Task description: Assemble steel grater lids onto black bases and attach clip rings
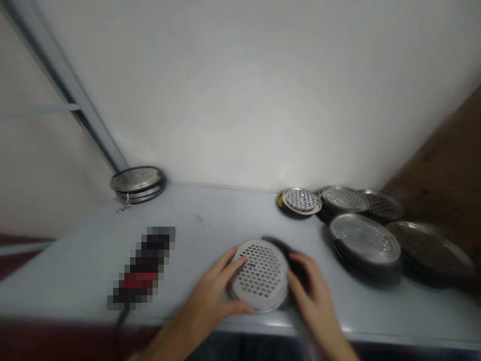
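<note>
Steel, pierced all over with small slots, forms the round perforated disc (261,276); it sits at the near edge of the pale grey table (210,220), directly in front of the person, between both hands. The left hand (212,296) grips its left side, fingers spread across the top face and the thumb hooked on the near rim; the right hand (311,293) lies against its right rim, fingers close together and curled, though blur hides whether they clasp the disc or only touch it. A dark rim (278,243) shows just behind the disc; what it belongs to cannot be told.

To the right of the right hand several stacks of similar perforated plates crowd the table's right end; the nearest stack (364,240) is near that hand but apart from it, and a small stack (302,200) stands farther back by the wall (244,100). Another, the far-left stack (137,183), rests at the table's back left corner, well apart from the hands; a pixelated block (145,265) lies on the table left of the left hand; a brown surface (443,170) rises beyond the plates on the right.
</note>
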Demonstrator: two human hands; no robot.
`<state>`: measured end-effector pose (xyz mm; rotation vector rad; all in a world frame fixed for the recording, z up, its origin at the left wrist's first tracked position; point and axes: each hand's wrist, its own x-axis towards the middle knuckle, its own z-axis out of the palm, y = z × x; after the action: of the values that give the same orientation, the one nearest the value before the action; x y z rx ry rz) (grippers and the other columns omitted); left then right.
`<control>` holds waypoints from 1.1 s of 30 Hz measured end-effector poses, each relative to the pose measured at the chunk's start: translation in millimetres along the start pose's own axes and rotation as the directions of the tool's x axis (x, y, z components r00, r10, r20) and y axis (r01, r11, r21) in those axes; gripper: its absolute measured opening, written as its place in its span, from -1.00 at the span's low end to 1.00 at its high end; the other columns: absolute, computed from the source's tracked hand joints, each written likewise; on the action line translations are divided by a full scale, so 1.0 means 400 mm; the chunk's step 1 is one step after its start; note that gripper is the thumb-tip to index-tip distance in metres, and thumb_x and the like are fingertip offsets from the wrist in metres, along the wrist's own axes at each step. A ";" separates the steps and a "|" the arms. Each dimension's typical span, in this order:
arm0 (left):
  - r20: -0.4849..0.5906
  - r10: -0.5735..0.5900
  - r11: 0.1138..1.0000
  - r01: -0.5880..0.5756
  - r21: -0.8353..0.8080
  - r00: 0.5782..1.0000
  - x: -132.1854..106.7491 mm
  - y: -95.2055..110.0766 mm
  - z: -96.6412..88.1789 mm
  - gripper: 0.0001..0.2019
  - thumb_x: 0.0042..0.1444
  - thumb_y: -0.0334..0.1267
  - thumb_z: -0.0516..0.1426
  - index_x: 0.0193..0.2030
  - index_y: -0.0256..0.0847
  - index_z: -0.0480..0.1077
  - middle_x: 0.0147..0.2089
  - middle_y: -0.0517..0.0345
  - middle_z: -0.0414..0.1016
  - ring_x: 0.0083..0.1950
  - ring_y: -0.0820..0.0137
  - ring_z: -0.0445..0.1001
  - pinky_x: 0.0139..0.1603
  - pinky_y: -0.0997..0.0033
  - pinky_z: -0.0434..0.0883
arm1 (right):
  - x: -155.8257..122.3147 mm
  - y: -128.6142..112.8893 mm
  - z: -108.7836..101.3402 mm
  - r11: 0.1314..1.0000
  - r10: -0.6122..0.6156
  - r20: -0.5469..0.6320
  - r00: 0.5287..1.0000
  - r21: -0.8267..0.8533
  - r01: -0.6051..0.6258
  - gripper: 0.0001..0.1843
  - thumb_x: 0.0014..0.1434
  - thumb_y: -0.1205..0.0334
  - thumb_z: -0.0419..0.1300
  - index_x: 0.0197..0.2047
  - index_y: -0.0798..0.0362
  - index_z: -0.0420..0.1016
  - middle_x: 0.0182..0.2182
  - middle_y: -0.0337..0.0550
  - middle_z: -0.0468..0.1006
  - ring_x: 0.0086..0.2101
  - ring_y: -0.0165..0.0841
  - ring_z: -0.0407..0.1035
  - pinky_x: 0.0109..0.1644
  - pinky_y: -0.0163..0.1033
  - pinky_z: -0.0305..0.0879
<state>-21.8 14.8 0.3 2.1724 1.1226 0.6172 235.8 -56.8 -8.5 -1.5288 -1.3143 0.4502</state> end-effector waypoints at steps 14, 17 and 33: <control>-0.018 0.158 0.978 -0.153 0.143 0.987 0.010 -0.052 -0.052 -0.08 -0.21 0.03 0.50 0.34 -0.05 0.37 0.41 -0.18 0.33 0.35 -0.01 0.40 0.32 -0.03 0.38 | -0.005 -0.016 -0.012 0.992 -0.103 0.103 0.989 -0.066 0.110 -0.59 0.31 0.12 0.19 0.20 -0.03 0.44 0.19 0.03 0.44 0.18 -0.11 0.36 0.28 0.03 0.32; -0.011 0.176 0.973 -0.173 0.154 0.984 0.022 -0.034 -0.031 -0.07 -0.22 0.05 0.50 0.34 -0.02 0.37 0.40 -0.16 0.34 0.34 -0.02 0.41 0.32 -0.04 0.39 | -0.011 -0.021 -0.017 0.990 -0.115 0.149 0.982 -0.064 0.125 -0.47 0.28 0.11 0.24 0.29 -0.05 0.33 0.22 0.02 0.41 0.20 -0.11 0.34 0.31 0.04 0.29; 0.046 0.110 0.961 -0.118 0.249 0.993 0.092 0.016 -0.090 -0.50 0.30 -0.01 0.19 0.31 -0.11 0.38 0.33 -0.09 0.44 0.33 0.14 0.42 0.36 0.04 0.36 | -0.033 -0.013 -0.011 0.953 -0.157 0.303 0.940 -0.202 0.224 -0.20 0.09 0.03 0.42 0.34 -0.10 0.26 0.37 0.07 0.11 0.34 0.04 0.14 0.36 0.17 0.23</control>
<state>-21.7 53.5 34.6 2.4684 1.1162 0.5102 232.2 -71.2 -6.4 -1.5464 -1.7779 0.4111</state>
